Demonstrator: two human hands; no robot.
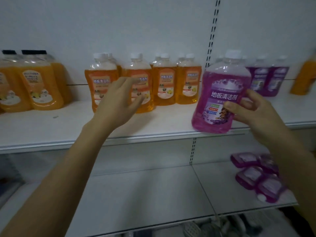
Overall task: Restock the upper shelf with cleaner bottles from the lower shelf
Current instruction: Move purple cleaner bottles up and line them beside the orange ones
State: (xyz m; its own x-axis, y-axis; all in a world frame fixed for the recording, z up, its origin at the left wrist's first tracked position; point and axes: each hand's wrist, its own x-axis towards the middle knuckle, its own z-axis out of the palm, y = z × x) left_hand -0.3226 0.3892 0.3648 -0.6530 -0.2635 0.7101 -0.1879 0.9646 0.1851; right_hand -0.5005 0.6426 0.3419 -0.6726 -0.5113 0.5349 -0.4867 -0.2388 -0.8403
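My right hand (251,113) grips a purple floor cleaner bottle (220,93) with a white cap, held slightly tilted over the front edge of the upper shelf (68,134). My left hand (118,103) is open, fingers spread, just in front of the orange cleaner bottles (164,82) standing in a row on that shelf. More purple bottles (266,79) stand upright behind the held one. On the lower shelf (145,194), several purple bottles (253,175) lie at the right, partly hidden by my right forearm.
Larger orange bottles (34,82) stand at the far left of the upper shelf, and another orange bottle (304,77) at the far right. A slotted upright (212,31) divides the white back wall. Grey items (213,226) lie below the lower shelf.
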